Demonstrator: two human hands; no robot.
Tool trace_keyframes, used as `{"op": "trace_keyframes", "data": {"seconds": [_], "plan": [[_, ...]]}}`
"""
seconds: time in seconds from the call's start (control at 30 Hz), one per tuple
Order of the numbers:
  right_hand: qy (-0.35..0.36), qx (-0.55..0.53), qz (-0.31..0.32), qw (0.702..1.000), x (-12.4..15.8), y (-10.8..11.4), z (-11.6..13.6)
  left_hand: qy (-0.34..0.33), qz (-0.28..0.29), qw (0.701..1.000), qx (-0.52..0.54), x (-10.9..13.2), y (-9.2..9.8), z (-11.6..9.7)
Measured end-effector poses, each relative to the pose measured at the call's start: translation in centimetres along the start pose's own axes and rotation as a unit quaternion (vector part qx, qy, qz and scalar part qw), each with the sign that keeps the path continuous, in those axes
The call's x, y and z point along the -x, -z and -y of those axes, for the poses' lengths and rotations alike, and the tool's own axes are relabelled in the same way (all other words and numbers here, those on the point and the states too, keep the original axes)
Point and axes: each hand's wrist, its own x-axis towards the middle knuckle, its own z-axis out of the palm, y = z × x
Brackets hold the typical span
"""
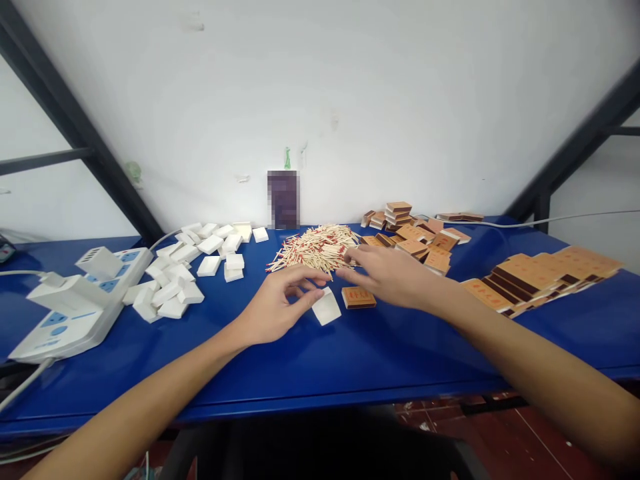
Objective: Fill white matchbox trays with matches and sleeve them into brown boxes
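Note:
My left hand (pixel 284 301) is curled at a small white matchbox tray (pixel 327 309), its thumb tip on the tray's far left corner and its other fingers bent behind. Over the near right side of a heap of red-tipped matchsticks (pixel 320 248) is my right hand (pixel 380 272), thumb and fingers apart and pointing at the heap. I see no match between them, though the fingertips are partly hidden. Just below that hand lies an orange matchbox (pixel 359 298) with dark striking sides, beside the tray.
Loose white trays (pixel 173 283) are scattered on the left, next to a white power strip (pixel 75 313) with plugs and cables. Orange matchboxes (pixel 413 233) pile up at back right; flat matchbox sleeves (pixel 540 277) lie overlapped farther right. The blue table (pixel 280 373) meets a white wall.

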Motion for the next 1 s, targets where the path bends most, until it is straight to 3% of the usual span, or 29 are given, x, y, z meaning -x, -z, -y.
{"op": "trace_keyframes", "data": {"seconds": [0.1,0.23,0.37,0.67,1.0], "plan": [[0.022,-0.029,-0.041,0.998,-1.6,0.7,-1.2,0.042,0.017,0.999,-0.002,-0.1,-0.1,0.7],[0.069,-0.1,-0.052,0.991,-2.8,0.1,-2.6,0.022,0.062,0.994,-0.092,0.0,0.1,1.4],[0.064,-0.064,-0.076,0.993,-2.5,-0.9,-3.0,0.031,0.095,0.981,-0.164,0.0,0.1,1.4],[0.048,-0.007,0.006,0.999,-1.9,-2.6,-3.4,0.005,0.171,0.952,-0.253,0.1,0.3,1.3],[0.025,-0.081,0.024,0.996,-2.8,-3.5,-4.1,-0.03,0.203,0.944,-0.257,0.0,0.6,1.5]]}}
